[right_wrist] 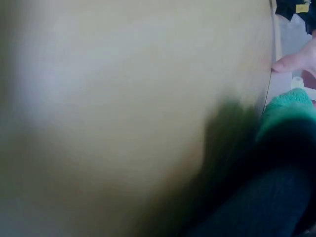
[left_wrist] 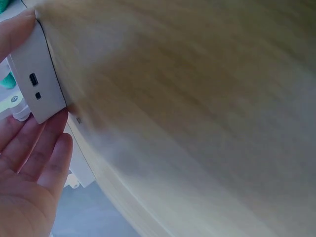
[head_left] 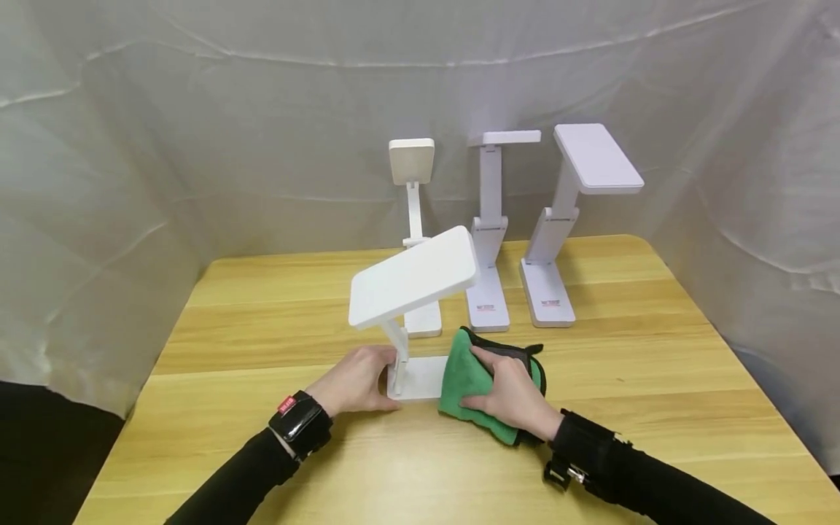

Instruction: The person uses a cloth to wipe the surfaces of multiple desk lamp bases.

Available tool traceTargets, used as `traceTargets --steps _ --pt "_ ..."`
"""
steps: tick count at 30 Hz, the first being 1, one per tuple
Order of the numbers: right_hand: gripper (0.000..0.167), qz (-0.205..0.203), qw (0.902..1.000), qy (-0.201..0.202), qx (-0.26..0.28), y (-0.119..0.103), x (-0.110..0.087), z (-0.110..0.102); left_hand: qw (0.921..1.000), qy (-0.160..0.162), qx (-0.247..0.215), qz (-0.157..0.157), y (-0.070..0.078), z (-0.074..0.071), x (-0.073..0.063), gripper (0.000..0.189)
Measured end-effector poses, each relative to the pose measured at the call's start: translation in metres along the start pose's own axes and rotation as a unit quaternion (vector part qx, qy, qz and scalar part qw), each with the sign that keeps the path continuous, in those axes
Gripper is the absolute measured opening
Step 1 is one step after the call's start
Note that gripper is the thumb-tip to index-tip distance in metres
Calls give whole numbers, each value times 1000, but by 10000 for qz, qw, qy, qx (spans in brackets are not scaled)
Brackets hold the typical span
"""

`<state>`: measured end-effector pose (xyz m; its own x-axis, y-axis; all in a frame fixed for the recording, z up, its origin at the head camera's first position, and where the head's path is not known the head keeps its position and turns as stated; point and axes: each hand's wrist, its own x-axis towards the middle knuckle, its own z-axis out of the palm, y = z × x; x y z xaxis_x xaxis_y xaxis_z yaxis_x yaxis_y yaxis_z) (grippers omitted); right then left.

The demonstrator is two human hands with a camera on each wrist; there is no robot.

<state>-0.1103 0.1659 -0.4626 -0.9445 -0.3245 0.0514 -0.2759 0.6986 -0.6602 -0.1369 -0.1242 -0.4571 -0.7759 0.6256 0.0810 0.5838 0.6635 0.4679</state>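
A white folding desk lamp point(head_left: 413, 281) stands at the middle of the table, its base point(head_left: 423, 377) lying sideways and its flat head tilted above. My left hand point(head_left: 357, 380) grips the base's left end, thumb on the near side and fingers on the far side. In the left wrist view that end of the base point(left_wrist: 42, 74) shows a port and a small switch between thumb and fingers. My right hand point(head_left: 515, 390) holds a green cloth point(head_left: 462, 379) with black edging over the base's right end, which the cloth hides. The right wrist view shows the cloth point(right_wrist: 289, 108) against the base.
Three more white desk lamps stand unfolded behind: one at the back left point(head_left: 412, 164), one in the middle point(head_left: 488, 219) and one at the right point(head_left: 551, 240). The wooden table point(head_left: 262, 313) ends at a pale curtain point(head_left: 295, 131) at the back and sides.
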Motion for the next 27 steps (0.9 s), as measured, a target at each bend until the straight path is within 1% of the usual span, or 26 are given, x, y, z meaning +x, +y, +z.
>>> traceTargets --steps 2,3,7,10,14,17,20,23,25,27 --pt "89 -4 10000 -71 -9 0 3 -1 10000 22 36 13 0 1 0 54" --pt "87 7 10000 -83 -23 0 2 -1 10000 30 51 20 0 1 0 54" --pt "73 29 9999 -82 -101 1 -3 -1 9999 70 88 25 0 2 0 57" --pt "60 12 9999 20 -159 1 -8 -2 9999 90 60 17 -1 3 -1 57" --pt "51 87 9999 43 -68 1 -11 -3 10000 81 15 35 -2 2 -1 55" --pt "54 140 9999 35 24 1 -9 -3 10000 36 -26 46 -2 1 -2 55" --pt "68 94 10000 23 -8 1 -4 -2 10000 13 -86 15 -2 0 -1 55" --pt "83 -43 9999 -27 -137 2 0 0 9999 8 -116 -26 -1 0 -1 55" --pt "84 -132 9997 -9 -196 2 2 0 9999 20 -119 -15 0 0 0 54" --pt "76 -142 9997 64 -179 3 1 0 9999 32 -129 2 -1 0 0 54"
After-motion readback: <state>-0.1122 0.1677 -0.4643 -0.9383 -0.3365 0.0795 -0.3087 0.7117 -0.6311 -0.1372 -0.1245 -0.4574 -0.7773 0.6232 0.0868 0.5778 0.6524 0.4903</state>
